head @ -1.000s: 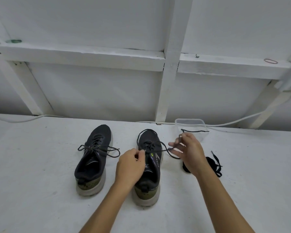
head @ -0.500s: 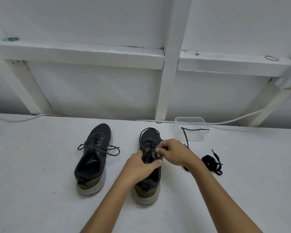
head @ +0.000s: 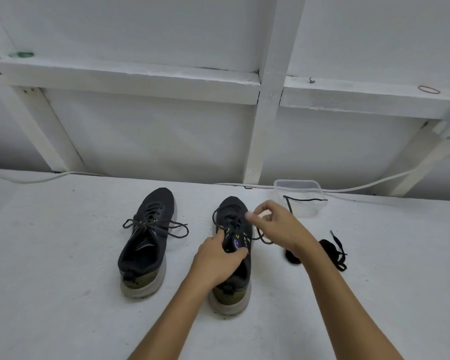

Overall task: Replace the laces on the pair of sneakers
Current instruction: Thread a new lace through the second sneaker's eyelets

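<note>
No text, brand name or number can be read anywhere. The right sneaker (head: 234,245) carries small purple and yellow-green marks on its tongue and side, and the left sneaker (head: 147,237) a pale curved stripe inside, but none resolves into letters or a recognisable logo.

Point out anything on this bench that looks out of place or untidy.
One black lace hangs half out of the clear plastic container, draped over its rim. A bundle of black laces lies loose on the white surface right of the sneakers. A red rubber band sits on the wall ledge. Nothing looks damaged.
</note>
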`<state>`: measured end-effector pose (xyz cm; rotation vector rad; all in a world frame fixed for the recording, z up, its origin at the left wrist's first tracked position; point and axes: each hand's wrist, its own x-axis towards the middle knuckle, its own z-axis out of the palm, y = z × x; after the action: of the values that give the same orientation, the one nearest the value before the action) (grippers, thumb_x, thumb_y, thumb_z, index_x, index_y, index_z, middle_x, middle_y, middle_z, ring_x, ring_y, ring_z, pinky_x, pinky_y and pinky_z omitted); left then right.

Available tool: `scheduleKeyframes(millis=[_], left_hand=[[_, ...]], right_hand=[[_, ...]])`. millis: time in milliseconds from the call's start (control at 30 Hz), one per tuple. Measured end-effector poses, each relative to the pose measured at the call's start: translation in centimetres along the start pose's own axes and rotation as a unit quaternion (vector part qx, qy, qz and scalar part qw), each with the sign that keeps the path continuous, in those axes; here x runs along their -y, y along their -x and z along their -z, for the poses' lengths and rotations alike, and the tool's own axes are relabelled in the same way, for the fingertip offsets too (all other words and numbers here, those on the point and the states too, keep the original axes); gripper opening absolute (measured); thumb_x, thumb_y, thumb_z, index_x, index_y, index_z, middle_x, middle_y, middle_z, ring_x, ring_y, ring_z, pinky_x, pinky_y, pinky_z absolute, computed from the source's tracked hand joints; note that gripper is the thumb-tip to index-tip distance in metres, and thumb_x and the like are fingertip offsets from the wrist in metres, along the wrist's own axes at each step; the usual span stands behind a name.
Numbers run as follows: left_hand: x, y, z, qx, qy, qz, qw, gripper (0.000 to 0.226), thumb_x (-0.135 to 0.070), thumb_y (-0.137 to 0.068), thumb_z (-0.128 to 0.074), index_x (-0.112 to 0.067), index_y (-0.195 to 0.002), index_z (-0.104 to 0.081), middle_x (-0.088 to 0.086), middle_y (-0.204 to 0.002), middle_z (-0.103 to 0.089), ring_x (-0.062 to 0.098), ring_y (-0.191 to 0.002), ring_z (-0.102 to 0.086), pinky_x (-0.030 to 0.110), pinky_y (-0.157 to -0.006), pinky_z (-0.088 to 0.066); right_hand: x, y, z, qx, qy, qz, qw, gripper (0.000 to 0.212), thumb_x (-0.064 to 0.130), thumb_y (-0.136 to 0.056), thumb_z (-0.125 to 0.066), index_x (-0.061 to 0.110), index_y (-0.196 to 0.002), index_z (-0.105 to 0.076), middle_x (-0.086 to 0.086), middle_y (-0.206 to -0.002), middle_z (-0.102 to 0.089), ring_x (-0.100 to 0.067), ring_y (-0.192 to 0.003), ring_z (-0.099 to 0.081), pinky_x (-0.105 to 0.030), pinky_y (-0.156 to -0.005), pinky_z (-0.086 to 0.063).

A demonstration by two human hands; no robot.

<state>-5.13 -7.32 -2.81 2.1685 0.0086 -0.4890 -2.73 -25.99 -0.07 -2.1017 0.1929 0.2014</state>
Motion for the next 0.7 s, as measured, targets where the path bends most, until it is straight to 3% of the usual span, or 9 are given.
scheduleKeyframes(millis=[100, 167, 267, 367, 433, 500, 567, 633, 700], left_hand=[[0.2, 0.0, -0.1, 0.004, -0.007, 0.006, 1.000, 0.052, -0.058, -0.076, -0.059, -0.040, -0.124, -0.052, -0.005, -0.110, -0.060, 0.019, -0.105, -0.057, 0.035, -0.091, -0.051], [0.3, -0.1, 0.0, 0.006, -0.009, 0.007, 1.000, 0.055, -0.054, -0.080, -0.059, -0.037, -0.131, -0.051, -0.006, -0.109, -0.059, 0.016, -0.101, -0.057, 0.031, -0.085, -0.050], [0.3, -0.3, 0.2, 0.013, -0.030, 0.014, 0.999, 0.075, -0.051, -0.083, -0.060, -0.040, -0.152, -0.033, -0.005, -0.126, -0.059, 0.017, -0.110, -0.058, 0.028, -0.084, -0.048], [0.4, -0.3, 0.3, 0.024, -0.017, 0.022, 0.999, 0.084, -0.050, -0.084, -0.060, -0.035, -0.157, -0.023, -0.005, -0.128, -0.059, 0.017, -0.111, -0.059, 0.028, -0.086, -0.049], [0.4, -0.3, 0.3, 0.025, -0.015, 0.024, 0.999, 0.086, -0.051, -0.084, -0.060, -0.034, -0.158, -0.020, -0.003, -0.134, -0.056, 0.018, -0.113, -0.058, 0.029, -0.090, -0.049], [0.4, -0.3, 0.3, 0.022, -0.021, 0.027, 0.999, 0.088, -0.053, -0.083, -0.060, -0.034, -0.159, -0.020, -0.001, -0.139, -0.054, 0.020, -0.116, -0.056, 0.030, -0.094, -0.048], [0.3, -0.3, 0.2, 0.015, -0.020, 0.029, 0.999, 0.087, -0.054, -0.081, -0.059, -0.036, -0.158, -0.022, -0.001, -0.137, -0.055, 0.020, -0.117, -0.056, 0.031, -0.094, -0.048], [0.3, -0.2, 0.2, 0.015, -0.020, 0.022, 0.999, 0.079, -0.055, -0.078, -0.057, -0.042, -0.152, -0.033, -0.004, -0.124, -0.061, 0.019, -0.110, -0.058, 0.031, -0.089, -0.049], [0.2, -0.2, 0.3, 0.020, -0.027, 0.013, 0.999, 0.067, -0.056, -0.077, -0.055, -0.047, -0.142, -0.041, -0.005, -0.109, -0.063, 0.018, -0.101, -0.059, 0.031, -0.084, -0.051]], right_hand=[[-0.4, 0.3, -0.3, 0.063, 0.183, 0.021, 0.981, 0.014, 0.046, -0.087, -0.074, 0.032, -0.086, -0.073, 0.016, -0.058, -0.059, 0.001, -0.048, -0.053, -0.015, -0.050, -0.039], [-0.4, 0.5, -0.5, 0.087, 0.223, 0.028, 0.970, 0.012, 0.036, -0.093, -0.070, 0.028, -0.086, -0.075, 0.014, -0.068, -0.062, -0.001, -0.058, -0.055, -0.019, -0.056, -0.041], [0.8, 1.0, 0.2, 0.072, -0.055, 0.066, 0.994, 0.016, 0.029, -0.093, -0.066, 0.028, -0.078, -0.071, 0.012, -0.063, -0.057, -0.005, -0.054, -0.047, -0.019, -0.052, -0.038], [1.9, 0.7, 2.2, 0.026, -0.409, 0.086, 0.908, 0.015, 0.029, -0.087, -0.063, 0.029, -0.072, -0.068, 0.008, -0.071, -0.055, -0.006, -0.056, -0.042, -0.017, -0.048, -0.030], [2.3, 0.6, 2.4, 0.011, -0.446, 0.059, 0.893, 0.014, 0.031, -0.084, -0.061, 0.028, -0.072, -0.067, 0.006, -0.089, -0.068, -0.007, -0.060, -0.052, -0.018, -0.049, -0.032], [1.9, 0.5, 1.6, -0.006, -0.402, 0.010, 0.916, 0.015, 0.034, -0.082, -0.061, 0.020, -0.078, -0.062, -0.001, -0.093, -0.073, -0.010, -0.057, -0.054, -0.021, -0.047, -0.032], [1.4, 0.6, 0.5, -0.008, -0.301, -0.013, 0.954, 0.031, 0.045, -0.086, -0.069, 0.018, -0.085, -0.053, -0.001, -0.079, -0.072, -0.011, -0.054, -0.053, -0.021, -0.047, -0.033], [0.7, 0.7, -0.7, -0.020, -0.133, -0.019, 0.991, 0.038, 0.054, -0.084, -0.074, 0.022, -0.092, -0.055, 0.009, -0.064, -0.068, -0.004, -0.052, -0.055, -0.015, -0.047, -0.038], [-0.2, 0.5, -1.7, -0.019, -0.010, 0.011, 1.000, 0.026, 0.047, -0.084, -0.075, 0.031, -0.100, -0.063, 0.023, -0.061, -0.066, 0.007, -0.052, -0.056, -0.008, -0.047, -0.038]])
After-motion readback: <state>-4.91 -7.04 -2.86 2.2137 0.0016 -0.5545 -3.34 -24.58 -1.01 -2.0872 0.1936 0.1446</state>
